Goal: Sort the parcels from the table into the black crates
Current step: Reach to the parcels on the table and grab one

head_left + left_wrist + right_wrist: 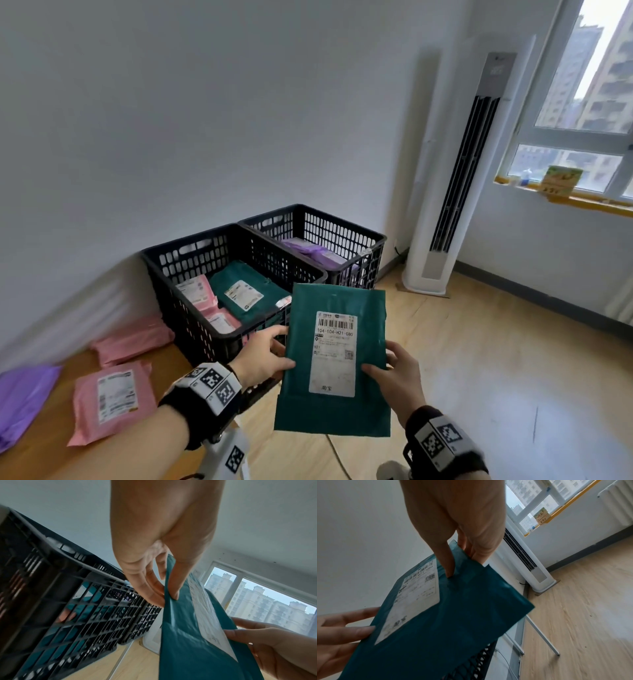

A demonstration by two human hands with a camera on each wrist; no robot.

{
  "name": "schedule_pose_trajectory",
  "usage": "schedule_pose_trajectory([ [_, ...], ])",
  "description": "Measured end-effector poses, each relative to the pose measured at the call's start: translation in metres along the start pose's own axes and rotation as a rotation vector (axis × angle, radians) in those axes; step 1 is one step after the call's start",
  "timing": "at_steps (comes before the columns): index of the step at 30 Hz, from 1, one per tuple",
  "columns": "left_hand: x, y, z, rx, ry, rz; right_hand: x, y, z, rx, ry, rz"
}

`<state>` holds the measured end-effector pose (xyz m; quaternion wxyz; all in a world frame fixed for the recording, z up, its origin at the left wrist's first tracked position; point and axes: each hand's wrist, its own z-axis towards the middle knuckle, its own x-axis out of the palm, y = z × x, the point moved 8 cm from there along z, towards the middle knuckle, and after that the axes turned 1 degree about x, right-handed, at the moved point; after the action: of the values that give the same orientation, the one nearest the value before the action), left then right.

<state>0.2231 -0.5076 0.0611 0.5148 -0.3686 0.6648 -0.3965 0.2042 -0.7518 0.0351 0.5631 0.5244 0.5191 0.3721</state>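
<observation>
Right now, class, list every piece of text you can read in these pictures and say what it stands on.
"104-104-H21-080": white label on the green parcel held in both hands.
"H21": same label, lower left.
Rest of that label: barcode and small print, too small to read.
Labels on the pink parcel and on parcels in the near crate: blurred, unreadable.

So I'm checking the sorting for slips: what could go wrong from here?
The green parcel is only pinched at its edges by the left hand and right hand, over the floor, so a loose grip might drop it. It could also land in the far crate holding purple parcels.
</observation>
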Motion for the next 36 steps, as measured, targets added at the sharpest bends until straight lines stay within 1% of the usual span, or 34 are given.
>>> schedule_pose_trajectory([
  [4, -0.024, -0.018, 0.043, -0.008, -0.048, -0.062, 0.015, 0.04, 0.065, -0.044, 0.048, -0.056],
  [7, -0.048, -0.032, 0.074, -0.008, -0.115, -0.1, 0.03, 0.07, 0.106, -0.094, 0.093, -0.054],
  [12, -0.081, -0.045, 0.107, -0.059, -0.195, -0.143, 0.058, 0.103, 0.159, -0.098, 0.171, -0.051],
  [15, -0.102, -0.053, 0.125, -0.095, -0.215, -0.155, 0.075, 0.124, 0.189, -0.105, 0.209, -0.058],
  [19, -0.133, -0.055, 0.151, -0.165, -0.249, -0.15, 0.104, 0.148, 0.227, -0.127, 0.295, -0.091],
  [23, -0.159, -0.056, 0.17, -0.213, -0.31, -0.16, 0.141, 0.163, 0.266, -0.138, 0.393, -0.129],
  [27, -0.182, -0.051, 0.185, -0.268, -0.403, -0.176, 0.179, 0.177, 0.301, -0.163, 0.488, -0.155],
  [30, -0.195, -0.05, 0.196, -0.295, -0.473, -0.203, 0.205, 0.19, 0.325, -0.202, 0.532, -0.223],
  [33, -0.208, -0.044, 0.204, -0.348, -0.549, -0.183, 0.236, 0.193, 0.341, -0.217, 0.591, -0.303],
  [36, -0.215, -0.032, 0.21, -0.417, -0.591, -0.161, 0.265, 0.189, 0.35, -0.218, 0.651, -0.351],
])
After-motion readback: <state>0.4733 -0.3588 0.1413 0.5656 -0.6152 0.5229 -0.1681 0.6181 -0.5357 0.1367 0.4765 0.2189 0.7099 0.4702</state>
